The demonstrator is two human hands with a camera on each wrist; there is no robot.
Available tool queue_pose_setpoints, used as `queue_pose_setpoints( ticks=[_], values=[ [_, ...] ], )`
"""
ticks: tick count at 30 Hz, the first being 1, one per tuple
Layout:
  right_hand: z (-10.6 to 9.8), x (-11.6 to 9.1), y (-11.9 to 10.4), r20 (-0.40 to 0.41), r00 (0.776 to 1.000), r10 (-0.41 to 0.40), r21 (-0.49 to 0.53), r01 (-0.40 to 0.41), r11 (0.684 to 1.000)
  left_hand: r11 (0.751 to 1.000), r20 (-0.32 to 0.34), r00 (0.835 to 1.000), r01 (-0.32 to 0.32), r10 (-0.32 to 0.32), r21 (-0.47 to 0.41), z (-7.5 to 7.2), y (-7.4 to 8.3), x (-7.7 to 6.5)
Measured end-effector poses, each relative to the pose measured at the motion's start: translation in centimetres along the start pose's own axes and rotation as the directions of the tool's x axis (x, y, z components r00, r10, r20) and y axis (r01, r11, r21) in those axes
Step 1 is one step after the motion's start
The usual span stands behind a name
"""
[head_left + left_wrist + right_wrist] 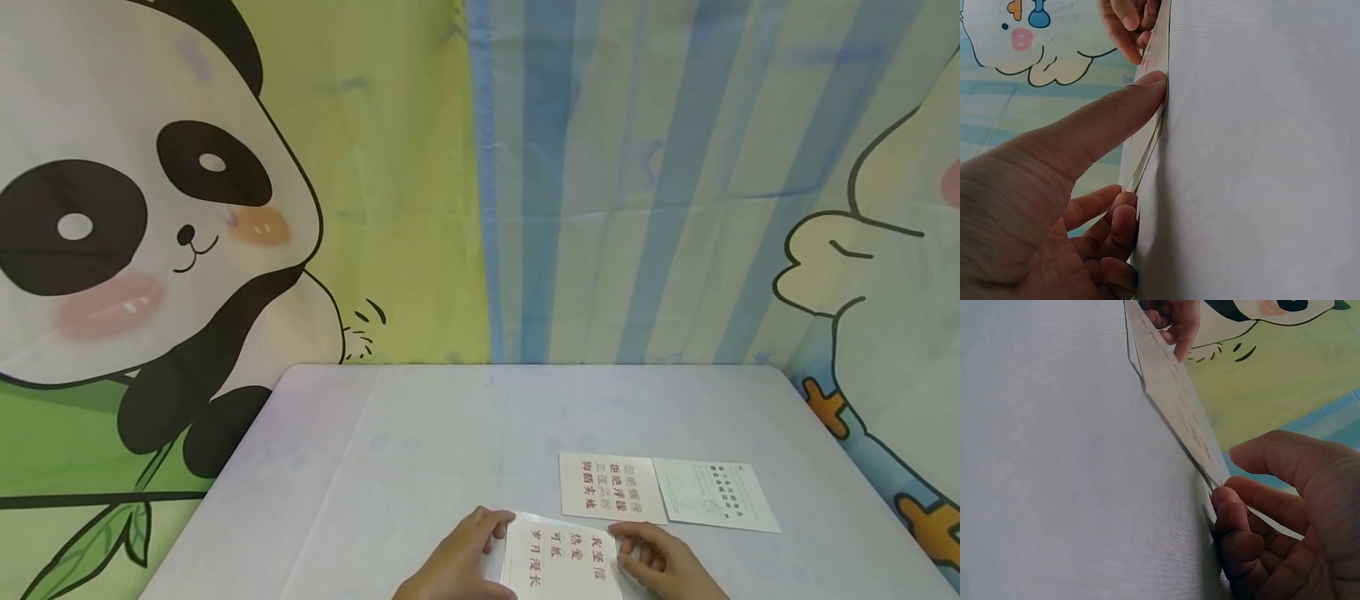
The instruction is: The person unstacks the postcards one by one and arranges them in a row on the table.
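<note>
A white card with red Chinese characters [561, 560] lies low at the table's front, between both hands. In the left wrist view its edge [1147, 147] shows more than one layer. My left hand [467, 558] grips its left side, the thumb [1147, 90] on the near edge and curled fingers by the far corner. At its right edge, my right hand [663, 560] has curled fingers [1230, 509] holding the corner; the thumb [1254, 453] stands apart from the index finger. Whether the card's underside rests on the table is hard to tell.
Beyond the right hand lie two more cards side by side: one with red and grey characters [611, 487], one with small dark print [717, 495]. A pale cloth covers the table [420, 450]. Behind it hangs a curtain printed with a panda [247, 250].
</note>
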State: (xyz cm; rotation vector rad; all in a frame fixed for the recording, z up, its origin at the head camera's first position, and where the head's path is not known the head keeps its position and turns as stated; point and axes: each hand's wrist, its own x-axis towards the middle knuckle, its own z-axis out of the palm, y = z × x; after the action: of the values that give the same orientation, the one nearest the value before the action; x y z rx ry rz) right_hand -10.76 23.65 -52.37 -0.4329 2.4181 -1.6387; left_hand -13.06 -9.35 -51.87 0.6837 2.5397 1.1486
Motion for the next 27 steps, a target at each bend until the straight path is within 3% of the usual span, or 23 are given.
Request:
queue_pose_setpoints(
  ticks=[10,18,27],
  values=[
    [0.04,0.06,0.24,-0.012,1.000,-0.018,-0.024,0.018,1.000,0.999,-0.015,0.999,-0.031,0.031,-0.033,0.02,-0.13,-0.04],
    [0.07,0.36,0.21,0.009,0.991,0.134,0.103,-0.134,0.986,0.999,0.001,1.000,-0.008,0.008,-0.032,-0.12,-0.16,-0.04],
    [0.06,0.37,0.20,0.038,0.986,0.163,0.176,-0.167,0.970,0.998,-0.001,0.998,-0.068,0.068,-0.014,-0.08,-0.61,-0.09]
  ],
)
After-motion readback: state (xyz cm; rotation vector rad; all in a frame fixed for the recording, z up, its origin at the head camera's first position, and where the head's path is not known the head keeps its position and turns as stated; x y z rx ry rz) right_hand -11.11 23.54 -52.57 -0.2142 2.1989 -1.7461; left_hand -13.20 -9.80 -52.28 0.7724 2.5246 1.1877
